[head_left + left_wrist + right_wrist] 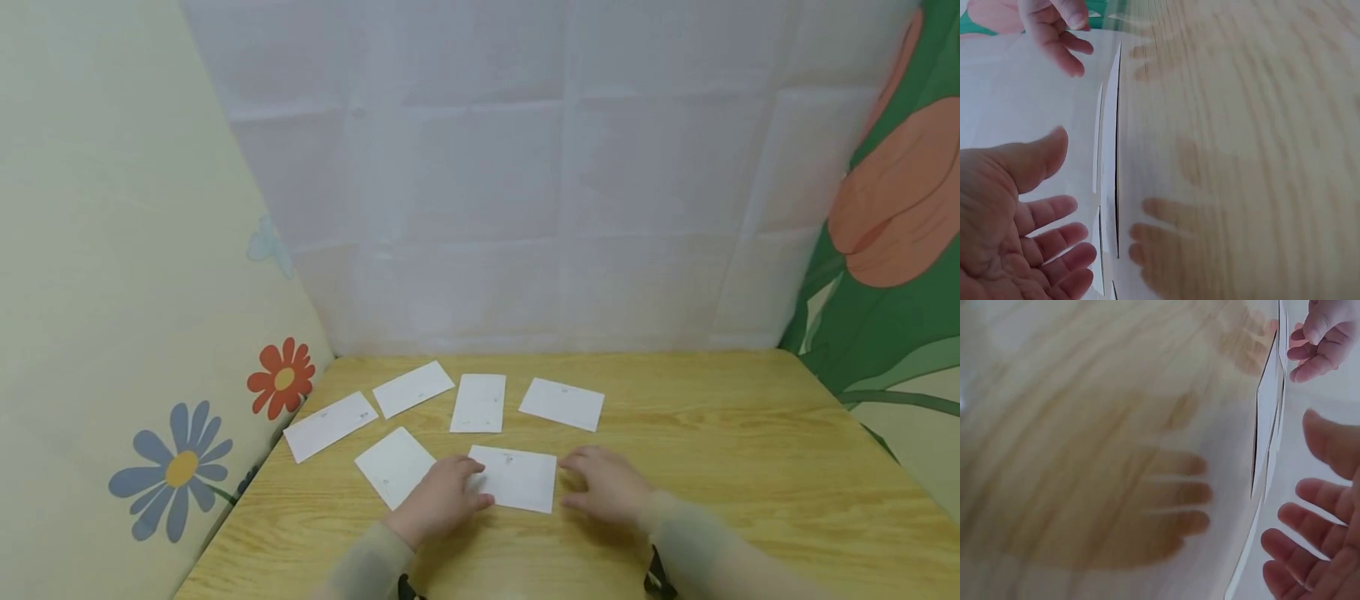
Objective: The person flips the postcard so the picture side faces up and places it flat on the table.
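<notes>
A white paper card [519, 485] with a small printed mark lies flat on the wooden table, between my two hands. At its left edge is my left hand [444, 500], thumb and fingers apart and nothing held. My right hand [609, 487] hovers just off the card's right edge, its fingers loosely bent. Both wrist views show the fingers relaxed and spread, close over the shiny tabletop with their reflections in it. Left of the front card, a tilted white card [393, 467] is partly hidden behind my left hand.
Farther back lie more white cards: a slanted one [330, 427] at the far left, another [413, 389] beside it, an upright one [477, 403] in the middle and one [562, 404] to the right. A white cloth [562, 183] hangs behind the table [712, 433].
</notes>
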### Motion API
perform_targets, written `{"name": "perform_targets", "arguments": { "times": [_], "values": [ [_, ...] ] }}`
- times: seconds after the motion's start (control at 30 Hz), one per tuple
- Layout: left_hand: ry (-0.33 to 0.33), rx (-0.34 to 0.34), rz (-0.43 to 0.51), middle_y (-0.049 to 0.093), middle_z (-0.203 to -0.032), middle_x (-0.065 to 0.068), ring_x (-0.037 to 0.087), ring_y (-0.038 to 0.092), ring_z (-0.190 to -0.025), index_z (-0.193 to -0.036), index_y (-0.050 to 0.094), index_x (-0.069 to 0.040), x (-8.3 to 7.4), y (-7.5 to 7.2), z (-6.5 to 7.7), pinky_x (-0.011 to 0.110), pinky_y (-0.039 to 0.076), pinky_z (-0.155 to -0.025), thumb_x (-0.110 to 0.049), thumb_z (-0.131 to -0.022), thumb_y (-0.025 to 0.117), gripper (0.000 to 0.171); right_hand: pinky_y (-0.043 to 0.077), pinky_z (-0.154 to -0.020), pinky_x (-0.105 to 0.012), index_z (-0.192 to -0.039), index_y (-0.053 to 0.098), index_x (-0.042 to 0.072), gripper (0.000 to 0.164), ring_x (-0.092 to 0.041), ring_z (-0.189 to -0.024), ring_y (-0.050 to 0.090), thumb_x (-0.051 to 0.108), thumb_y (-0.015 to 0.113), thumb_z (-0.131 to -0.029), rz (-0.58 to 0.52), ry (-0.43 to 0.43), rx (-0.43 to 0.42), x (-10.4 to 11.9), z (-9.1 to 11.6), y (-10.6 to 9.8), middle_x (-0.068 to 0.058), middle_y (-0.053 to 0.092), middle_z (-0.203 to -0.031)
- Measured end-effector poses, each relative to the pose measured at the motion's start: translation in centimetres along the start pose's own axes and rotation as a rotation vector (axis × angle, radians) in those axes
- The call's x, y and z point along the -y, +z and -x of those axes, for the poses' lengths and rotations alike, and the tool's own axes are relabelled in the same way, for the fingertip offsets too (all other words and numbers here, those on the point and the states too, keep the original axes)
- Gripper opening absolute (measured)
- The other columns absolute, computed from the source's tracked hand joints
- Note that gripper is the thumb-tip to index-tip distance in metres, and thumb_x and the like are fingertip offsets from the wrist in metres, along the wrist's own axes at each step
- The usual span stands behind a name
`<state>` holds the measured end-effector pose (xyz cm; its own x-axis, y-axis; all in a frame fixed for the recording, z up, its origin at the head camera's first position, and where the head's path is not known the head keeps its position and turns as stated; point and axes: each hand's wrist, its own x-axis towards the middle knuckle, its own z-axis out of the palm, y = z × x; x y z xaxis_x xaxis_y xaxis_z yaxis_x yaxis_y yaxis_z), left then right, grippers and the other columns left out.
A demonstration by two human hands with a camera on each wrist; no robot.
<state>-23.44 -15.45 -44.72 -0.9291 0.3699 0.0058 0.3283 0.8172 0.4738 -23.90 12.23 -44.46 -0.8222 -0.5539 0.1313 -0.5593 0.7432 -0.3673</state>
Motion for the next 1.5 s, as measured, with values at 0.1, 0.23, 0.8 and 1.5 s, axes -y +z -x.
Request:
{"name": "perform_targets", "arguments": {
  "times": [0.1, 0.23, 0.8, 1.5],
  "values": [
    [-0.053, -0.026, 0.018, 0.057, -0.124, 0.024, 0.042, 0.050, -0.119, -0.119, 0.062, 0.004, 0.0, 0.3, -0.4, 0.055, 0.038, -0.100, -0.030, -0.085, 0.072, 0.049, 0.039, -0.100, -0.051, -0.121, 0.062, 0.000, 0.052, -0.036, -0.116, 0.053, 0.030, 0.076, -0.081, -0.061, 0.055, 0.002, 0.1, -0.4, 0.5, -0.017, 0.060, -0.121],
    [-0.114, -0.038, 0.053, 0.056, -0.125, 0.024, 0.043, 0.049, -0.120, -0.120, 0.062, 0.003, 0.1, 0.5, -0.9, 0.056, 0.037, -0.100, -0.029, -0.084, 0.074, 0.049, 0.039, -0.100, -0.051, -0.121, 0.062, 0.001, 0.052, -0.035, -0.116, 0.053, 0.031, 0.076, -0.081, -0.104, 0.121, 0.017, 0.2, -1.0, 1.1, -0.016, 0.060, -0.121],
    [-0.154, 0.022, -0.094, 0.052, -0.140, 0.006, 0.038, 0.040, -0.123, -0.130, 0.061, -0.011, 0.6, 0.6, -1.7, 0.054, 0.030, -0.091, -0.024, -0.085, 0.073, 0.048, 0.039, -0.097, -0.054, -0.125, 0.064, 0.009, 0.057, -0.038, -0.118, 0.048, 0.042, 0.076, -0.080, -0.029, 0.234, 0.079, 0.6, -2.8, 1.8, -0.017, 0.053, -0.128],
    [-0.041, 0.130, -0.176, 0.055, -0.135, 0.004, 0.033, 0.042, -0.117, -0.127, 0.064, -0.021, -1.2, 1.1, -0.9, 0.049, 0.031, -0.085, -0.024, -0.086, 0.071, 0.042, 0.036, -0.098, -0.053, -0.125, 0.065, 0.015, 0.058, -0.033, -0.117, 0.046, 0.043, 0.079, -0.076, 0.050, 0.276, 0.166, -0.9, -1.2, 0.6, -0.012, 0.053, -0.127]
  ]
}}
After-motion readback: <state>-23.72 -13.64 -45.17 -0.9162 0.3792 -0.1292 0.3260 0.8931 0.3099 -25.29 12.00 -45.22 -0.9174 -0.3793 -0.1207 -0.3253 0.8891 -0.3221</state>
